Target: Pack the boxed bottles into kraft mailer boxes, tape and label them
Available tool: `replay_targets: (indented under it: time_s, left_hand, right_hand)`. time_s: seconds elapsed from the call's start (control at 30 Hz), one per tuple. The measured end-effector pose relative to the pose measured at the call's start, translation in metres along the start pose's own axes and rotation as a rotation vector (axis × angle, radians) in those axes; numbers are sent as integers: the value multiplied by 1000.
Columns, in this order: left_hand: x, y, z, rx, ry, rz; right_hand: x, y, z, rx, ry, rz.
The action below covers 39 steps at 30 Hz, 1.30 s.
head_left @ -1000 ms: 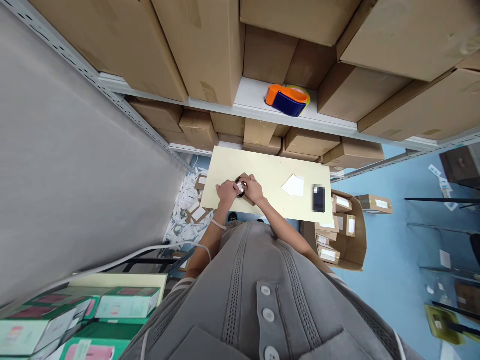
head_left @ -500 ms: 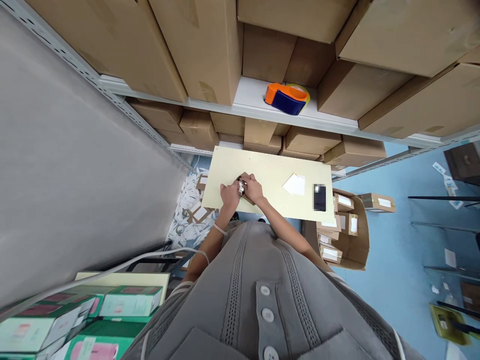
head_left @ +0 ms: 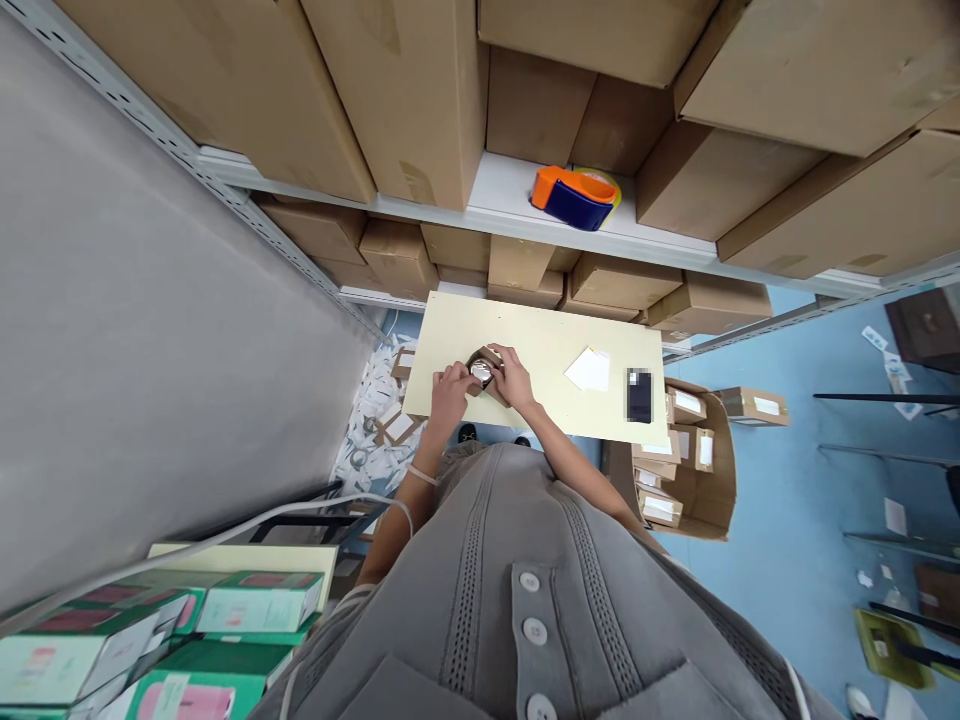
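On the cream tabletop, a small brown cardboard box stands between my hands with its top open. A shiny silver round object sits in its opening; its kind is too small to make out. My left hand is at the box's left side, fingers curled, with the fingertips at the rim beside the silver object. My right hand grips the right side of the box, its thumb near the silver object and its fingers over the far edge.
White paper sheets and a dark phone-like object lie right on the tabletop. An orange and blue tape dispenser rests on the shelf above, among cardboard boxes. A large carton of labelled parcels stands right; paper scraps cover the floor left.
My hands have moved apart, the left one leftward and slightly down. More of the silver object and the open box now shows between them.
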<state>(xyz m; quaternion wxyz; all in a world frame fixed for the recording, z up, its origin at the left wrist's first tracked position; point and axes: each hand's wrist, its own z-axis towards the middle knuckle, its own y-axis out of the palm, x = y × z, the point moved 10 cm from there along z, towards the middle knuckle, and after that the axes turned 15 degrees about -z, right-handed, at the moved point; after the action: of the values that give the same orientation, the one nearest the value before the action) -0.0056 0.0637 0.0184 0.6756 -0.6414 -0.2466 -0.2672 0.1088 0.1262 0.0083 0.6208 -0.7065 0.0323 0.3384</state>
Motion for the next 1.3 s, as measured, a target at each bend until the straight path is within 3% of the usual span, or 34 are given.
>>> replay_targets:
  time_s: [0.13, 0.27, 0.37, 0.53, 0.67, 0.77, 0.9, 1.0, 1.13, 1.3]
  left_hand:
    - [-30, -6, -6, 14, -12, -178]
    - [-52, 3, -1, 17, -33, -451]
    - [-54, 12, 7, 48, -17, -569]
    - [-51, 33, 22, 27, -22, -574]
    - [-55, 43, 25, 23, -38, -599]
    - [-58, 44, 24, 46, -50, -618]
    - [-52, 44, 22, 52, -63, -633]
    - [-45, 44, 21, 68, -80, -636]
    - [-43, 47, 21, 83, -119, -627]
    - [-53, 46, 21, 101, -149, -663]
  right_hand:
    - [2, -3, -7, 21, -35, 80]
    - [3, 2, -11, -16, -48, 23]
    - [4, 8, -13, -65, -38, -56]
    - [7, 12, -13, -104, -11, -72]
    - [22, 1, -10, -40, 15, 116]
    - [54, -8, -16, 20, 149, 388]
    - [85, -1, -35, -72, 338, 665]
    - [79, -1, -40, -139, 328, 700]
    - [46, -5, -21, -165, 224, 692]
    - [15, -2, 17, -135, 104, 456]
